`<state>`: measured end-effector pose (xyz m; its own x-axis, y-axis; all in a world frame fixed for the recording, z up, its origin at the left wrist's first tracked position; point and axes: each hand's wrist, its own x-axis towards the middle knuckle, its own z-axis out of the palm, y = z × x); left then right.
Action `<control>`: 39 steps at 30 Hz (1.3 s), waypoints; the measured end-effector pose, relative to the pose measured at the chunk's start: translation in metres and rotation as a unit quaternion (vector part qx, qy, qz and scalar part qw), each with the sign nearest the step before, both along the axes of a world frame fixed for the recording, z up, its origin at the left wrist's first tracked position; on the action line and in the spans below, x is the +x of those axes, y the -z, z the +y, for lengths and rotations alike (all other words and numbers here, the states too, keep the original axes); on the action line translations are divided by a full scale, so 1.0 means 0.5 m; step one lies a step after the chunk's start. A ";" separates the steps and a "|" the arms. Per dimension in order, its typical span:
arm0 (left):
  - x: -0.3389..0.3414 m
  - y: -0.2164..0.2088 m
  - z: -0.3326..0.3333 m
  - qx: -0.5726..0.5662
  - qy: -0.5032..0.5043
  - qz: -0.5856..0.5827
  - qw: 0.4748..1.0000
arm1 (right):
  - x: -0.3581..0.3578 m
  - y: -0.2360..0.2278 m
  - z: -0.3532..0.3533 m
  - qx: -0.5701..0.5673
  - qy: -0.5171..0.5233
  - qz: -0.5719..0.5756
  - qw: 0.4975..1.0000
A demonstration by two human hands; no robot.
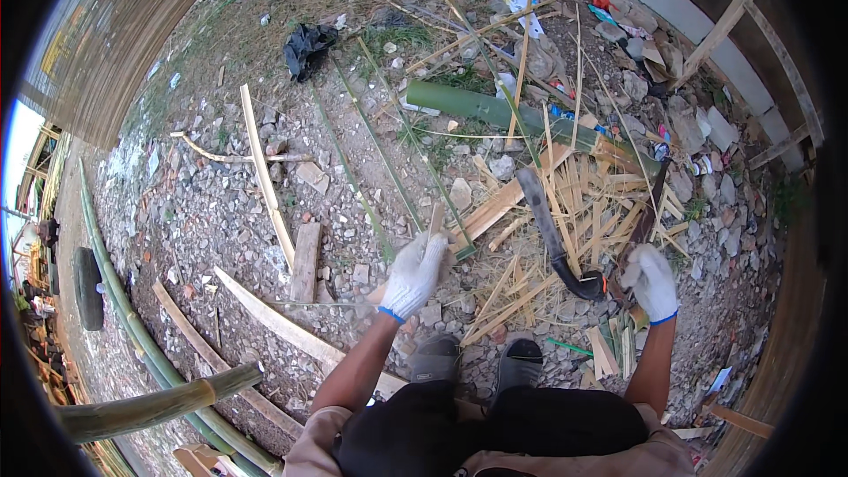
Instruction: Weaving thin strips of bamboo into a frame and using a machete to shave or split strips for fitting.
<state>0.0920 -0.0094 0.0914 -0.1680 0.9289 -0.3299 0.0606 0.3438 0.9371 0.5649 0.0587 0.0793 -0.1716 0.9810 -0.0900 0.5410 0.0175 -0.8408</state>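
Note:
My left hand point(415, 272), in a white knit glove, is closed around a short pale bamboo piece point(436, 217) whose end sticks up past the fingers. My right hand point(652, 283), gloved too, has curled fingers at the lower end of a long dark blade, seemingly a machete point(649, 208); its handle is mostly hidden. Between the hands lies a grey, stick-like tool point(541, 212) with a black hooked end. Thin green bamboo strips point(382, 155) lie beyond my left hand. Split bamboo slivers point(574, 212) are heaped in front of my right hand.
A thick green bamboo pole point(486, 108) rests beyond the heap. Long curved bamboo slats point(274, 318) and a cut pole point(168, 402) lie at left, near a tyre point(87, 290). A black plastic bag point(309, 49) sits on stony ground. A wooden frame point(720, 31) stands far right.

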 end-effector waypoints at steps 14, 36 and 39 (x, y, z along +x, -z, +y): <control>-0.006 -0.072 0.103 0.063 -0.079 -0.416 0.904 | -0.379 -0.206 0.021 0.043 -0.183 -0.047 0.981; 0.081 -0.047 0.089 0.154 -0.185 -0.272 0.932 | -0.572 -0.139 -0.019 0.287 -0.173 0.015 0.942; 0.065 -0.035 0.085 0.133 -0.212 -0.244 0.937 | -0.529 -0.136 0.016 0.164 -0.064 0.063 0.982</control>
<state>0.1243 0.0331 0.1090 -0.4297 0.8731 -0.2304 -0.4868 -0.0091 0.8735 0.3002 0.0667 0.1474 -0.2842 0.9235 0.2576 0.4089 0.3597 -0.8387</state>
